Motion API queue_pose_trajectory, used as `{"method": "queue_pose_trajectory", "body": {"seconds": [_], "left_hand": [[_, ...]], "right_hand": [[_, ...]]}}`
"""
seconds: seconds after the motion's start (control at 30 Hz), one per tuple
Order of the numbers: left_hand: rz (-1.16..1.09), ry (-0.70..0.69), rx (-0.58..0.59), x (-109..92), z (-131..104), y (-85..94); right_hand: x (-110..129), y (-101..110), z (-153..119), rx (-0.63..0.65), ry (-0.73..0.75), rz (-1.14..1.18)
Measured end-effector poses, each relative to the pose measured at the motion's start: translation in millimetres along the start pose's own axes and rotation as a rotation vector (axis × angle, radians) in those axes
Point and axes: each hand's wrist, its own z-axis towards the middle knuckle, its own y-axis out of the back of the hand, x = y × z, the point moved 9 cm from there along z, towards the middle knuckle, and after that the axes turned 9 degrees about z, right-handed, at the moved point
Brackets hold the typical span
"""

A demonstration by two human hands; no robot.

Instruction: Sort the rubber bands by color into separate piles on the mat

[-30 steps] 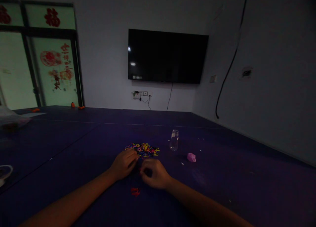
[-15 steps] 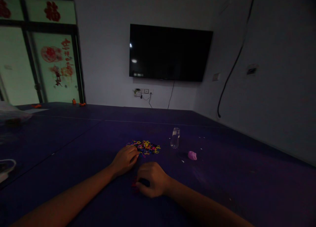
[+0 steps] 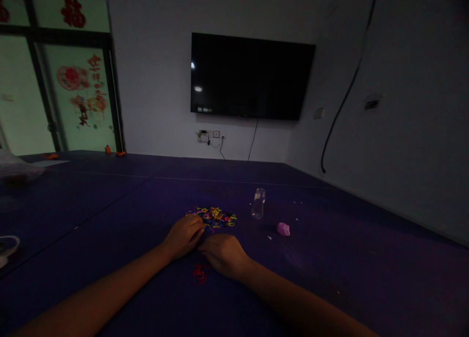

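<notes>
A loose pile of small multicoloured rubber bands (image 3: 216, 216) lies on the dark purple tabletop. My left hand (image 3: 186, 233) rests at the pile's near left edge, its fingers curled and close together; whatever they hold is hidden. Just right of it and nearer to me, my right hand (image 3: 225, 253) is closed with its fingertips pointing left, and I cannot make out anything in them. Below the right fingertips lies a smaller group of red rubber bands (image 3: 200, 274), apart from the mixed pile.
A clear bottle (image 3: 258, 204) stands right of the pile, with a pink crumpled-looking object (image 3: 283, 229) beyond it to the right. Small white scraps (image 3: 269, 238) dot the table. A clear plastic bag (image 3: 16, 167) lies at far left. A television (image 3: 251, 77) hangs on the wall.
My right hand has moved up and away from the red rubber bands, toward my left hand, uncovering them. My left hand has stayed at the pile. The view has shifted slightly.
</notes>
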Motion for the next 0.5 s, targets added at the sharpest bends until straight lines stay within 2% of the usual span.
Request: {"method": "queue_pose_trajectory", "body": {"seconds": [0.1, 0.23, 0.5], "left_hand": [[-0.001, 0.015, 0.006, 1.1, 0.7, -0.9], [-0.002, 0.028, 0.012, 3.4, 0.7, -4.5], [-0.010, 0.004, -0.001, 4.7, -1.8, -6.5]], "right_hand": [[-11.1, -1.5, 2.1, 0.052, -0.109, 0.005], [-14.7, -0.3, 3.4, 0.070, -0.146, 0.034], [-1.2, 2.5, 3.6, 0.092, -0.013, 0.169]]}}
